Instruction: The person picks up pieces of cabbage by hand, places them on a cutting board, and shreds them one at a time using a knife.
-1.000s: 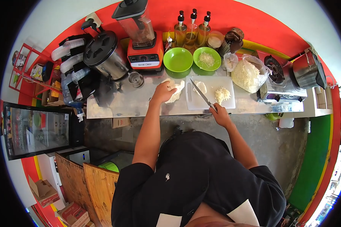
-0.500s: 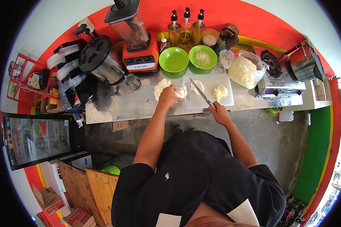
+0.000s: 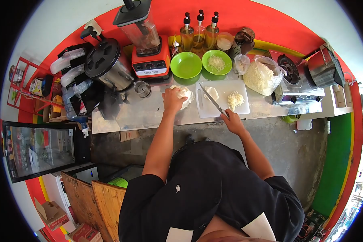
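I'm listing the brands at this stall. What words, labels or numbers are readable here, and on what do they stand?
"SILVER CREST": on the white strip of the orange blender base.
carton under the counter: red print, too blurred to read.
cardboard boxes on the floor: any print too small to read.
pump bottles, and the knife in the right hand: no readable text.

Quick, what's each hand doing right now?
Left hand: closed on the white lump.
Right hand: closed, holding the knife by its handle.
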### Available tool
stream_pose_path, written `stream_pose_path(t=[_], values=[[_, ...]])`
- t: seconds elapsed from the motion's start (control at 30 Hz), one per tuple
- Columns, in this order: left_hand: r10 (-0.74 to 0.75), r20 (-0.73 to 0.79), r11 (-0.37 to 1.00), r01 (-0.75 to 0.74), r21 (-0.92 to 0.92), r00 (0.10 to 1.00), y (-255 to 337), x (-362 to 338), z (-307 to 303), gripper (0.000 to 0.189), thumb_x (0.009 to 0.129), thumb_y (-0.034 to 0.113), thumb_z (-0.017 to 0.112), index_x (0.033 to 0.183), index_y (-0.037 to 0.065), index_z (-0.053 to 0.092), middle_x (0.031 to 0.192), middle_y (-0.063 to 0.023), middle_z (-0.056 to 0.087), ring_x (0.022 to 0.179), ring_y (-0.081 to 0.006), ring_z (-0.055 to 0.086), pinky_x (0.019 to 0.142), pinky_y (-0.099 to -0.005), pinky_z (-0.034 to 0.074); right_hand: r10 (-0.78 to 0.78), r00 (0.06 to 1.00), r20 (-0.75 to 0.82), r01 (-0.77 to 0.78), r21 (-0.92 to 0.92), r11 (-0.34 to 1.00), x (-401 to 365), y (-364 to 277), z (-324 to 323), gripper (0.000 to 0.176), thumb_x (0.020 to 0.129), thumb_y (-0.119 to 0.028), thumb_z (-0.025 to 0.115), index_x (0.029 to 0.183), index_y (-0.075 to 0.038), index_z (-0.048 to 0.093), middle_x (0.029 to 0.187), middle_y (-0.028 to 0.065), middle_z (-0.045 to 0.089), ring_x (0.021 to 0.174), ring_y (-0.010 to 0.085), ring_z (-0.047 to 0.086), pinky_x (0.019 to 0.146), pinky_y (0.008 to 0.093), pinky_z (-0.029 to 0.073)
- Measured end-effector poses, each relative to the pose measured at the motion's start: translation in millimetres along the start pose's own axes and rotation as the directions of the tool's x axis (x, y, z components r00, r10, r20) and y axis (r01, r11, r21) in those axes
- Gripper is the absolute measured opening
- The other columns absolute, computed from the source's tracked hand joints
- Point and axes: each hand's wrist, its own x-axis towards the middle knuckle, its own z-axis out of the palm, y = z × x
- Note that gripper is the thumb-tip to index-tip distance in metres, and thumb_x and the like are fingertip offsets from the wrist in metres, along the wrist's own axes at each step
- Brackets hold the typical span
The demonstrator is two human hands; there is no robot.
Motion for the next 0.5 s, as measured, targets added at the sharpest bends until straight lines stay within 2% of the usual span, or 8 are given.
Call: stream_pose_path(t=[0.03,0.1,0.2,0.4,0.43,0.5], values=[[0.002,-0.002,1.0,-0.002,0.0,1.0,0.0,-2.0,1.2,0.058,0.07,0.036,0.09,0.119,0.013,0.069,0.126,-0.0178,0.058,0.12,-0.0375,0.053,0.106,-0.0475,0.04,-0.015,1.0,-0.014,0.015,-0.012,1.0,-0.4,-0.6,0.0,0.03,0.099,-0.028,0.064,0.105,0.001,0.058,0.08,0.0248,0.067,0.081,0.0464,0.065,0.071,0.0517,0.047],[-0.058,-0.094,0.997,0.062,0.039,0.994,-2.4,-4.7,7.3,0.059,0.075,0.034,0.088,0.127,0.016,0.065,0.143,-0.0122,0.049,0.127,-0.039,0.048,0.104,-0.0503,0.047,-0.033,0.999,-0.031,0.032,-0.024,0.999,-0.9,-0.2,0.9,0.03,0.099,-0.028,0.064,0.105,0.001,0.058,0.08,0.0248,0.067,0.081,0.0463,0.065,0.071,0.0518,0.047],[-0.07,-0.128,0.996,0.077,0.05,0.989,-13.0,-4.7,11.5,0.064,0.077,0.035,0.087,0.133,0.017,0.062,0.15,-0.0118,0.043,0.128,-0.0393,0.047,0.105,-0.0515,0.046,-0.028,0.999,-0.03,0.027,-0.016,1.0,0.3,1.4,2.4,0.03,0.099,-0.028,0.064,0.106,0.001,0.058,0.08,0.0247,0.067,0.081,0.0464,0.064,0.071,0.0521,0.047],[-0.084,-0.027,0.996,0.084,-0.023,0.996,-40.7,5.9,0.1,0.072,0.077,0.04,0.086,0.141,0.024,0.056,0.152,-0.0137,0.042,0.133,-0.0421,0.044,0.107,-0.0595,0.042,-0.016,0.999,-0.028,0.015,-0.034,0.999,-6.2,1.2,10.8,0.031,0.099,-0.028,0.064,0.106,0.001,0.059,0.081,0.0248,0.067,0.081,0.0465,0.064,0.071,0.052,0.047],[-0.081,-0.027,0.996,0.081,-0.024,0.996,-40.3,5.9,-3.0,0.072,0.077,0.04,0.086,0.141,0.024,0.056,0.152,-0.0137,0.042,0.133,-0.0421,0.044,0.107,-0.0595,0.042,-0.019,1.0,-0.019,0.019,-0.036,0.999,-6.4,1.3,12.0,0.031,0.099,-0.029,0.064,0.106,0.001,0.059,0.081,0.0249,0.067,0.081,0.0465,0.064,0.071,0.052,0.047],[-0.052,0.002,0.999,0.052,0.013,0.999,-38.6,1.5,-12.6,0.073,0.077,0.042,0.085,0.139,0.018,0.056,0.144,-0.0164,0.051,0.132,-0.0375,0.048,0.111,-0.0498,0.036,-0.018,1.0,-0.011,0.018,-0.039,0.999,-7.2,-0.9,13.3,0.031,0.099,-0.029,0.064,0.105,0.001,0.059,0.08,0.025,0.067,0.081,0.0466,0.064,0.071,0.0519,0.047]])
